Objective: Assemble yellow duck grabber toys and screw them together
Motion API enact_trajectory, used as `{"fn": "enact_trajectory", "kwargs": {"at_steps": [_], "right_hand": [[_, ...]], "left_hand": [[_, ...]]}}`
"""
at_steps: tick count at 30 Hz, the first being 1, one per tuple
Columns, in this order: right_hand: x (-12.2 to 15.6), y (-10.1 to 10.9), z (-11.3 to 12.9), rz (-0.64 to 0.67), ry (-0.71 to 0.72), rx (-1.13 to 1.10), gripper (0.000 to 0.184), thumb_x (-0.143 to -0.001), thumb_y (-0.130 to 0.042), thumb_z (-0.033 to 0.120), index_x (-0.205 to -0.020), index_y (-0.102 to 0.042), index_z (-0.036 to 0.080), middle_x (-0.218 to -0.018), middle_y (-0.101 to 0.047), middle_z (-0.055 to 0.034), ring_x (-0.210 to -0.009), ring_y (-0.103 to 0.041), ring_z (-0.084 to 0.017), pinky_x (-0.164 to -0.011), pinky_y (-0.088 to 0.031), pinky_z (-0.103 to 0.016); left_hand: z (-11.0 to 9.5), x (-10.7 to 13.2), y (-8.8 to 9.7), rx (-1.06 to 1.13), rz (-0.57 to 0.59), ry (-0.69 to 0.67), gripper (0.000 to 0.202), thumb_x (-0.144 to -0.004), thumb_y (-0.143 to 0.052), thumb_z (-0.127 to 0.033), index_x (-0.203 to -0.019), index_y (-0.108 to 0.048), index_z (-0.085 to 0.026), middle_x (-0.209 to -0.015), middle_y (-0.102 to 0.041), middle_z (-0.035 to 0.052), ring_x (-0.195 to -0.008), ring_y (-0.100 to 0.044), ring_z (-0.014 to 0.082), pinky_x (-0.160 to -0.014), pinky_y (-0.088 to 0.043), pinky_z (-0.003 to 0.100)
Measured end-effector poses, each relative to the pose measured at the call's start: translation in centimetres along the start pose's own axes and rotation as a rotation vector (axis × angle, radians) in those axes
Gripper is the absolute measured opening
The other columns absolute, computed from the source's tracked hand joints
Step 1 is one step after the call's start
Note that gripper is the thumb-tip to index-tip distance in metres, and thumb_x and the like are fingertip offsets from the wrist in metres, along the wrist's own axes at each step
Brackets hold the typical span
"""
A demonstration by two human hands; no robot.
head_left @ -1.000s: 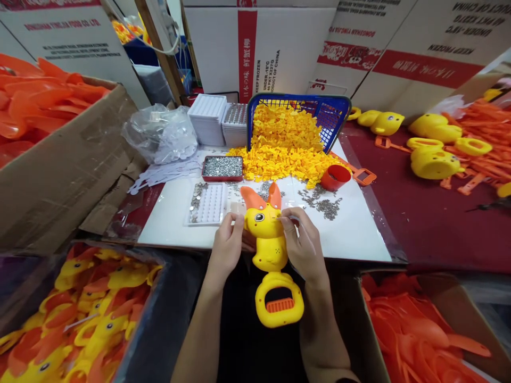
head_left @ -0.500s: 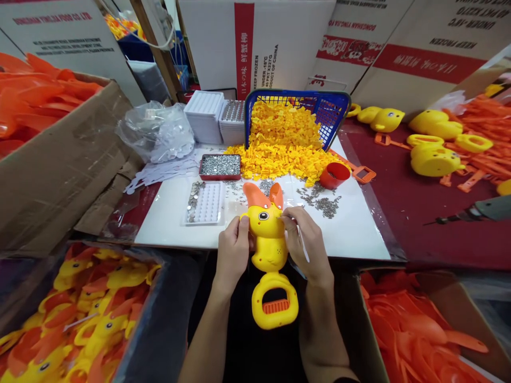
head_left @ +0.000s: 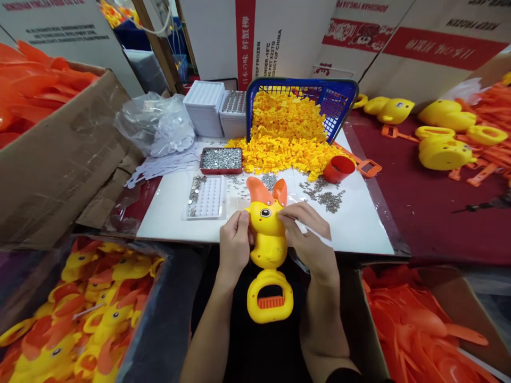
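Observation:
A yellow toy duck (head_left: 268, 249) with an orange bill pointing up and a loop handle (head_left: 251, 303) hanging below is in front of me, over the table's near edge. My left hand (head_left: 235, 244) is closed round the left side of its head, thumb on top. My right hand (head_left: 309, 234) pinches its fingertips against the right side of the head; whatever is between the tips is too small to make out. A thin white strip (head_left: 319, 235) sticks out from that same hand across its back. Small screw holes show in the duck's body.
Behind the duck are a tray of small discs (head_left: 205, 197), a red tin of small metal parts (head_left: 221, 160), a blue basket (head_left: 347, 101) spilling yellow pieces and a red cup (head_left: 338, 169). Boxes of ducks (head_left: 99, 314) and orange parts (head_left: 423, 324) flank me. A screwdriver bit (head_left: 475, 206) points in from the right.
The white strip in my right hand has swung from hanging down to lying out toward the right. The duck's handle has shifted slightly left. My left hand keeps its hold.

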State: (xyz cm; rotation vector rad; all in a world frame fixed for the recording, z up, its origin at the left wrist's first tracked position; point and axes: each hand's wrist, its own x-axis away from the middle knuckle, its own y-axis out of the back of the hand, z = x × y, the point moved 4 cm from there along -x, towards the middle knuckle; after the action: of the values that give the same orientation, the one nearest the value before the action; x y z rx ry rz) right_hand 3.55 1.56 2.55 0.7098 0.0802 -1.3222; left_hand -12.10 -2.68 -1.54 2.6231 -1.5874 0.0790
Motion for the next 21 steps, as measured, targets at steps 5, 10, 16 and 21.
{"fn": "enact_trajectory", "kwargs": {"at_steps": [5, 10, 16, 21], "right_hand": [[-0.2, 0.0, -1.6, -0.016, -0.157, -0.200, 0.004, -0.088, -0.070, 0.026, -0.088, -0.071, 0.022, -0.085, -0.072, -0.0034, -0.079, -0.066, -0.017, -0.073, -0.057, -0.031], [-0.5, -0.2, -1.3, -0.046, -0.110, -0.225, 0.008, -0.086, -0.070, 0.019, -0.079, -0.071, 0.023, -0.082, -0.069, -0.0025, -0.079, -0.063, -0.016, -0.070, -0.052, -0.030], [-0.5, -0.3, -1.9, 0.017, -0.130, -0.328, 0.005, -0.082, -0.076, 0.021, -0.085, -0.074, 0.024, -0.083, -0.069, -0.0017, -0.076, -0.061, -0.015, -0.067, -0.052, -0.029], [-0.2, -0.2, -1.7, -0.002, -0.074, -0.267, 0.009, -0.086, -0.071, 0.019, -0.078, -0.068, 0.023, -0.079, -0.066, -0.0011, -0.080, -0.062, -0.016, -0.070, -0.050, -0.029]], "left_hand": [[0.1, 0.1, 0.1, 0.013, -0.004, -0.012, 0.046, -0.096, -0.050, -0.049, -0.058, -0.045, -0.023, -0.045, -0.044, -0.0054, -0.043, -0.043, 0.0104, -0.046, -0.033, 0.023], [0.1, 0.0, 0.2, 0.018, 0.009, -0.011, 0.046, -0.096, -0.050, -0.049, -0.059, -0.045, -0.023, -0.046, -0.045, -0.0052, -0.043, -0.043, 0.0107, -0.046, -0.034, 0.024], [-0.1, -0.1, 0.4, -0.010, 0.050, -0.001, 0.044, -0.096, -0.049, -0.049, -0.059, -0.044, -0.023, -0.046, -0.046, -0.0050, -0.044, -0.044, 0.0111, -0.046, -0.034, 0.024], [0.1, -0.1, 0.5, -0.031, 0.058, 0.009, 0.043, -0.097, -0.046, -0.047, -0.061, -0.044, -0.023, -0.047, -0.046, -0.0050, -0.044, -0.045, 0.0109, -0.047, -0.035, 0.023]]}}
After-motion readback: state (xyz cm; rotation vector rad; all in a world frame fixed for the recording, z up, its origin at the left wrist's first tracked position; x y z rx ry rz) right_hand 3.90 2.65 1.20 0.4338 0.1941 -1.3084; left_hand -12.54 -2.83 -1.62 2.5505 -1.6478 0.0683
